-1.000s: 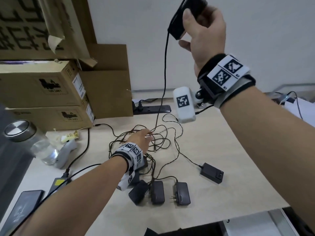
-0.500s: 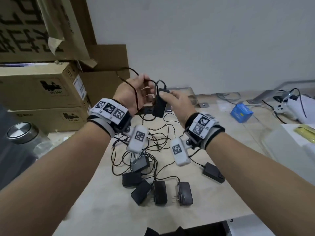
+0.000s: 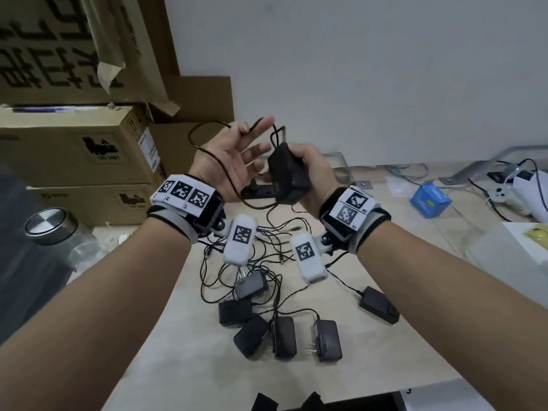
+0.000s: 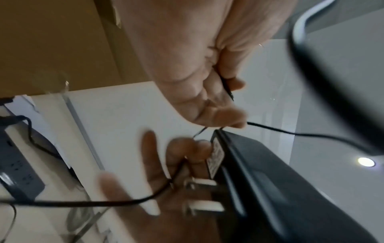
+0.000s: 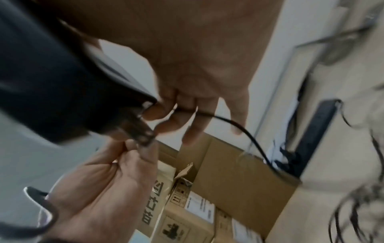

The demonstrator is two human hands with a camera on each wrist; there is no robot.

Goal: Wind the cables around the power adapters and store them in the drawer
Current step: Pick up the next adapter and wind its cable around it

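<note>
My right hand (image 3: 310, 173) grips a black power adapter (image 3: 287, 173) in the air above the table, its prongs (image 4: 203, 182) pointing toward my left hand (image 3: 255, 143). The left hand sits just left of the adapter, palm toward me. It pinches the adapter's thin black cable (image 3: 204, 154), which loops over the hand and down past the wrist. The left wrist view shows the pinch (image 4: 227, 115) close to the adapter (image 4: 270, 180). In the right wrist view the adapter (image 5: 51, 82) fills the upper left. Several more black adapters (image 3: 284, 336) lie on the table in tangled cables (image 3: 267, 241).
Stacked cardboard boxes (image 3: 74, 152) stand at the left, with a metal-lidded bottle (image 3: 47, 223) in front of them. A black power strip (image 3: 261, 191) lies by the wall. A blue box (image 3: 430, 200), a white device (image 3: 530, 188) and a clear container (image 3: 504, 256) are on the right.
The right hand has come down from high up with the adapter. The left hand has risen from the tangle on the table, holds the cable, and has spread its fingers.
</note>
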